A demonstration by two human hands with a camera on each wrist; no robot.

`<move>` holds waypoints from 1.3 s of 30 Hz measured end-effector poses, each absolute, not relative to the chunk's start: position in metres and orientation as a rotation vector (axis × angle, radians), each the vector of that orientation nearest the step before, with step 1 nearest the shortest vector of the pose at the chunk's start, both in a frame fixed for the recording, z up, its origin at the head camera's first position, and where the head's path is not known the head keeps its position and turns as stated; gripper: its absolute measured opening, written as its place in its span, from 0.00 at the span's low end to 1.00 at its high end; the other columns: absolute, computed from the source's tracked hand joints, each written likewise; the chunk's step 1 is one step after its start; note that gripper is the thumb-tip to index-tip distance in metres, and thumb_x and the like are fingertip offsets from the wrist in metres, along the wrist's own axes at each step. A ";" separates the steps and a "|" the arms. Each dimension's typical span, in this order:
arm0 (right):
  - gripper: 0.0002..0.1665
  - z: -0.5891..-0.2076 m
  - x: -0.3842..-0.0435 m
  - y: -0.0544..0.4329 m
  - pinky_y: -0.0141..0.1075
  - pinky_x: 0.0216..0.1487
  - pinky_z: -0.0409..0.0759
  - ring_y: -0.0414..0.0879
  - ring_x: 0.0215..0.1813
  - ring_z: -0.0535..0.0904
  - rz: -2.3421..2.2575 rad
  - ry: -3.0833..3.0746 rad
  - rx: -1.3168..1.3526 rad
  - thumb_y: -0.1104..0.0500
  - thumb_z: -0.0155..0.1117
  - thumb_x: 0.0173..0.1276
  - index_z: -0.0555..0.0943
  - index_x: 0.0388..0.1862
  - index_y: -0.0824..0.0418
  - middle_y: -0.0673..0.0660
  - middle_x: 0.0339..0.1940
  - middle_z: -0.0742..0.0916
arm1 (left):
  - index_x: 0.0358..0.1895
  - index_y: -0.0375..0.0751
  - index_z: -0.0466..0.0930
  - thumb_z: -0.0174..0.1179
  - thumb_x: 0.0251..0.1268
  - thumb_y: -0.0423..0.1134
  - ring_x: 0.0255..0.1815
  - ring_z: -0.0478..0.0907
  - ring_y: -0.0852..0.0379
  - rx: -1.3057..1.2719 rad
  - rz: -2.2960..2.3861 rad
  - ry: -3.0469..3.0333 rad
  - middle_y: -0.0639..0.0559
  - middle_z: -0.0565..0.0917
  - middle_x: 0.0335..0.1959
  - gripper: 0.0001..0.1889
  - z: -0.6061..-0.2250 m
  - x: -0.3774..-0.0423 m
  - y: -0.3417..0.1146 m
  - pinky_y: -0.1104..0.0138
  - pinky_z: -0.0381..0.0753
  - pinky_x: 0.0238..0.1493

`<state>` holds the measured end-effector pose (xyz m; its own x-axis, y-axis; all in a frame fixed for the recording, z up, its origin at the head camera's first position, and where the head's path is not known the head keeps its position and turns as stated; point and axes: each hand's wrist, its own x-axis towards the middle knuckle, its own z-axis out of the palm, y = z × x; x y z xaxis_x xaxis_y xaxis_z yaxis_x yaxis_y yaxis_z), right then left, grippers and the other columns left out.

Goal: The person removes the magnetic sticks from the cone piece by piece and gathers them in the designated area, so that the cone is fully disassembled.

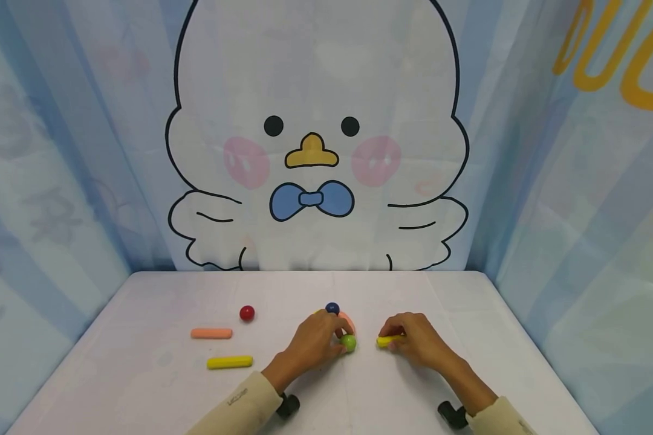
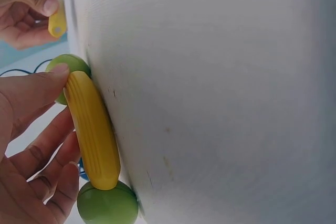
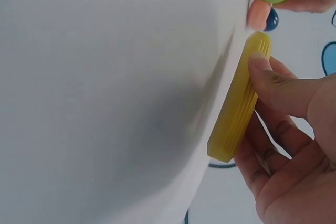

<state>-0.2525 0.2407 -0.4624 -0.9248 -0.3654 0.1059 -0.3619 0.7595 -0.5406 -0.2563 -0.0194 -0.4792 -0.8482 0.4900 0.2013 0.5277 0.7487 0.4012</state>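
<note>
Left hand (image 1: 317, 339) pinches the green ball (image 1: 349, 344) at the ball-ended stick's (image 2: 94, 129) tip, apparently keeping these 2 together. Right hand (image 1: 420, 342) pinches the yellow stick (image 3: 236, 108), 2 ends exposed, likely for control.

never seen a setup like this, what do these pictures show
There is no machine: a person is working bare-handed. The wide picture comes from a camera on the head, looking forward and down; the other two come from cameras on the wrists. On the white table, toward the left, lie a red ball, an orange stick and a yellow stick. The left hand pinches a green ball; a second yellow stick runs from it to another green ball, with a dark blue ball and a second orange stick close by. The right hand holds a third yellow stick.
</note>
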 end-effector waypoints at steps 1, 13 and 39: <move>0.16 -0.463 -0.252 0.244 0.36 0.49 0.84 0.38 0.42 0.82 -0.904 2.944 -0.593 0.72 0.78 0.60 0.90 0.37 0.50 0.44 0.37 0.90 | 0.48 0.54 0.90 0.80 0.59 0.42 0.42 0.78 0.64 -0.835 -0.692 -2.855 0.61 0.88 0.37 0.14 -0.479 -0.256 -0.019 0.66 0.80 0.50; 0.16 -0.464 -0.251 0.286 0.43 0.54 0.85 0.41 0.45 0.83 -0.915 2.974 -0.379 0.71 0.78 0.61 0.91 0.38 0.49 0.46 0.41 0.92 | 0.48 0.54 0.90 0.80 0.60 0.41 0.44 0.81 0.62 -0.860 -0.683 -2.813 0.60 0.88 0.39 0.14 -0.480 -0.255 -0.020 0.66 0.81 0.50; 0.17 -0.460 -0.247 0.299 0.57 0.61 0.84 0.53 0.54 0.85 -0.850 3.043 -0.342 0.69 0.79 0.61 0.92 0.48 0.57 0.54 0.49 0.92 | 0.49 0.53 0.89 0.80 0.60 0.43 0.44 0.81 0.61 -0.904 -0.552 -2.771 0.58 0.89 0.40 0.15 -0.477 -0.253 -0.020 0.65 0.82 0.51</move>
<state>-0.2474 0.2988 -0.4597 -0.9762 -0.1965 0.0922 -0.2158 0.8337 -0.5082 -0.2534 -0.0197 -0.4774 -0.8002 0.5327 0.2754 0.5976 0.7467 0.2921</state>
